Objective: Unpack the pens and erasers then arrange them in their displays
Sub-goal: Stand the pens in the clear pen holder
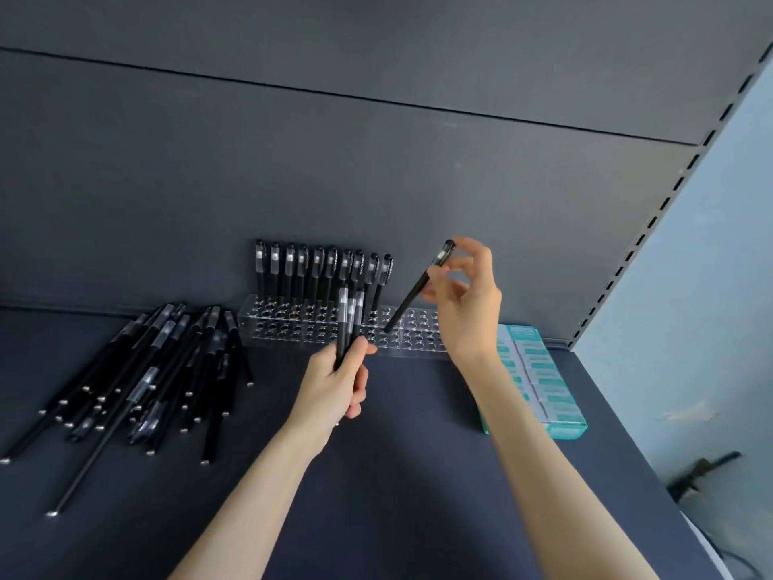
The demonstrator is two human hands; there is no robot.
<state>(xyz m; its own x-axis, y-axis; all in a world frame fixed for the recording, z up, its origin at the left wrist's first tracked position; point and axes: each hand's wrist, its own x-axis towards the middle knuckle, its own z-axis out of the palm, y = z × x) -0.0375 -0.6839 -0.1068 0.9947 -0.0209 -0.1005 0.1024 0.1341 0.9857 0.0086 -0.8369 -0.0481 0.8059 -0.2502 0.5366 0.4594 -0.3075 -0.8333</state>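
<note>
A clear acrylic pen holder (293,328) with many round holes stands against the back panel. Several black pens (318,270) stand upright in its back row. My left hand (339,383) grips a small bunch of black pens (349,316), caps up, just in front of the holder. My right hand (464,303) pinches a single black pen (418,286) near its cap, tilted, with its tip over a hole right of the standing row. A loose pile of black pens (138,378) lies on the shelf to the left.
A teal and white display box of erasers (539,383) sits at the right, behind my right forearm. The dark shelf surface (397,475) runs toward me. A slotted upright (652,228) and a pale wall bound the right side.
</note>
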